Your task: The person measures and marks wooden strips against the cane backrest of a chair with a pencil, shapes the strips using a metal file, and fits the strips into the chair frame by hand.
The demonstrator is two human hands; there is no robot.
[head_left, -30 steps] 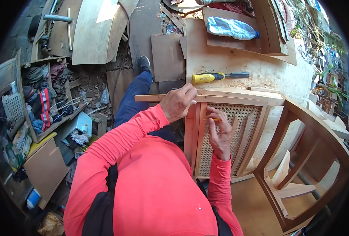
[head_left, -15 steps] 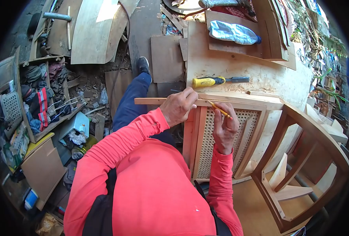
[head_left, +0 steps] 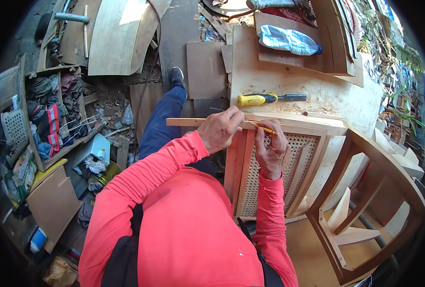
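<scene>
My left hand [head_left: 220, 129] is closed around a narrow wooden strip [head_left: 182, 122] and holds it across the top edge of a wooden frame. A pencil [head_left: 266, 128] is pinched in the fingers of my right hand [head_left: 272, 150]. Its tip points left, right at the strip and close to my left fingers. Beneath my right hand lies the framed panel of woven cane [head_left: 254, 191], partly covered by the hand and sleeve. Beyond the strip, a chisel [head_left: 270, 99] with a yellow handle rests on the light wooden board [head_left: 250, 71].
A curved wooden chair frame [head_left: 380, 148] stands at the right. A crumpled plastic bottle [head_left: 289, 40] and a hammer [head_left: 274, 5] lie at the far side. On the left is an open wooden cabinet [head_left: 42, 165] holding cloths, with scraps on the ground around it.
My right hand has turned the pencil to a flatter slant, its tip shifting left toward my left hand. My left hand keeps its hold on the strip. The whole view has shifted slightly.
</scene>
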